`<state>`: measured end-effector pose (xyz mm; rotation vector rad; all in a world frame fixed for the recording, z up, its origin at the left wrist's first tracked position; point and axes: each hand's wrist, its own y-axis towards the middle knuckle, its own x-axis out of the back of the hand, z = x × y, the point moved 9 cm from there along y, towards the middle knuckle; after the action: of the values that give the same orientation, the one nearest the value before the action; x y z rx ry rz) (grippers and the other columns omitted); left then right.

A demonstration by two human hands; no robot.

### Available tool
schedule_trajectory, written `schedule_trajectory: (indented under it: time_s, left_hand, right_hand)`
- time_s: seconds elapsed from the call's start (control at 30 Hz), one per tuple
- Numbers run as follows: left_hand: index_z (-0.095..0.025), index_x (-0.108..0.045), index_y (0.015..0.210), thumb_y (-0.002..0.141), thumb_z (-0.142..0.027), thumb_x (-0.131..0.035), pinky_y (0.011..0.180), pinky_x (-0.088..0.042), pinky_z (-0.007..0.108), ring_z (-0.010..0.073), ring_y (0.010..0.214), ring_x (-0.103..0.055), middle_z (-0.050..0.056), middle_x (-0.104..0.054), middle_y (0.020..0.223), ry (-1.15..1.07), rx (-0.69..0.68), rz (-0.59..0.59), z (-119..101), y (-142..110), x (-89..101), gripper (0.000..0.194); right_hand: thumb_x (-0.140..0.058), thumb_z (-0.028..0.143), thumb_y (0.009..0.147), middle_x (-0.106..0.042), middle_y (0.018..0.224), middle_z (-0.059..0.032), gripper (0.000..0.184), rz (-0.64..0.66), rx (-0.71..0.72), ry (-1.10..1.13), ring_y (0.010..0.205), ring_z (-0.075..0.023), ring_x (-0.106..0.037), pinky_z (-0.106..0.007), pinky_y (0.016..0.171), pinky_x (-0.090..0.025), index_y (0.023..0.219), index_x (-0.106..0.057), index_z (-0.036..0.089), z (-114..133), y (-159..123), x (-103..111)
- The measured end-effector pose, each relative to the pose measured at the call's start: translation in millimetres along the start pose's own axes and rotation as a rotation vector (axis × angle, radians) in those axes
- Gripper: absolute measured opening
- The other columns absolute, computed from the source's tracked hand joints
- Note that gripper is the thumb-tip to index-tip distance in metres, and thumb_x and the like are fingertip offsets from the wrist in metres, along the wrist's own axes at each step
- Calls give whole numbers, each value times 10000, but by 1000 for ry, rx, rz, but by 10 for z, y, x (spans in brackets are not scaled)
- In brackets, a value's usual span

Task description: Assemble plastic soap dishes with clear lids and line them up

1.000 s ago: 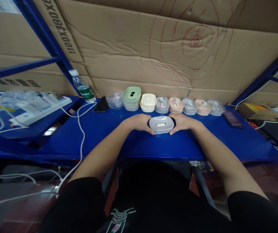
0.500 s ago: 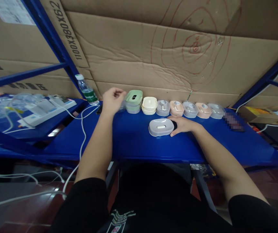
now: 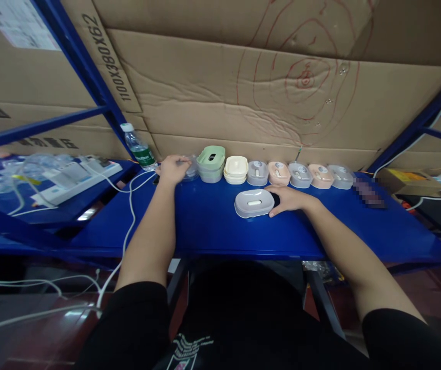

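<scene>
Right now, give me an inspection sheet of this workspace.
Surface: glossy blue tabletop, row of grey and peach plastic containers along its back.
Job's things: oval grey plastic container; transparent plastic containers, partly hidden.
Clutter: transparent plastic bottle with green label, left rear.
Hands: right hand grips the grey container's right end; left hand at the transparent containers, contact unclear.
Cables: white cable across the tabletop's left side.
Surroundings: brown cardboard backing with red curved lines; blue metal frame.

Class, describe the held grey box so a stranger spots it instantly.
On the blue table, a row of containers lines the cardboard. In front of that row is a grey box with a white bar on top, one end in the right hand. Unlike the row's grey boxes, it stands apart and held.
</scene>
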<state>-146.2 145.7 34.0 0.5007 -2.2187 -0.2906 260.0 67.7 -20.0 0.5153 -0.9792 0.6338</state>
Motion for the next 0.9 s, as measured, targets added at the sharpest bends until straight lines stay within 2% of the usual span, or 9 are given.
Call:
schedule_trajectory:
  time_s: [0.13,0.3,0.37,0.47,0.53,0.6,0.73,0.83,0.9]
  left_hand:
    - [-189,-688,927,860,-343,-713,988,-513,385,264,1099,-685,70,-761,1017,-183,30,-156,86,46,104,170]
    - [-211,-524,874,964,-464,-648,1009,-484,372,184,1080,-661,29,-726,1026,-421,-135,-358,-1,41,305,296]
    - [-231,-378,795,1062,-563,-490,980,-442,382,167,1126,-623,5,-674,911,-469,-182,-424,-61,28,422,440]
    - [-258,-199,737,1128,-604,-60,862,-370,392,182,1266,-572,11,-595,741,-506,-249,-425,-207,13,568,540]
    - [-257,-252,751,1100,-643,26,794,-373,375,178,1200,-627,18,-637,742,-569,-272,-459,-299,-41,676,590]
    - [-268,-375,839,1074,-758,-123,729,-441,364,172,973,-695,4,-717,831,-700,-254,-563,-360,-157,761,599]
    - [-271,-471,935,1032,-798,-473,693,-535,312,119,709,-666,-57,-734,805,-1084,-328,-478,-731,-444,462,536]
    - [-249,-514,920,974,-820,-599,636,-540,281,134,708,-700,-20,-747,823,-1176,-324,-103,-1163,-701,-108,580]
    - [-238,-546,926,958,-825,-622,660,-565,295,173,778,-748,23,-766,872,-1138,-296,127,-1378,-909,-458,593]
  right_hand:
    - [-968,727,607,-727,1459,-106,954,9,-10,-17,1374,-401,-667,-642,1210,-490,1414,-717,286,1,1,-5]
    - [-958,740,612,-724,1470,-115,961,6,4,-28,1373,-397,-670,-652,1204,-496,1423,-713,286,-2,3,-3]
    - [-960,741,609,-724,1476,-113,971,9,14,-23,1371,-397,-675,-656,1201,-501,1432,-710,291,-3,-2,-5]
    - [-954,749,622,-710,1505,-123,1015,-1,-21,3,1393,-408,-667,-667,1216,-490,1484,-681,287,-45,-8,-1]
    - [-918,771,677,-667,1563,-147,1048,-72,-62,27,1445,-421,-630,-675,1240,-465,1550,-628,271,-82,-7,52]
    - [-859,799,748,-601,1630,-174,1074,-199,-67,32,1505,-435,-573,-690,1260,-433,1621,-551,255,-76,-5,156]
    - [-807,843,777,-485,1723,-180,1209,-450,34,-43,1587,-456,-462,-723,1295,-361,1738,-340,278,94,-27,373]
    - [-798,859,769,-345,1804,-158,1322,-582,93,-167,1644,-458,-359,-725,1323,-310,1786,-156,312,249,-72,485]
    - [-776,835,811,-244,1845,-129,1296,-626,104,-266,1677,-462,-275,-740,1327,-287,1792,-93,333,330,-97,515]
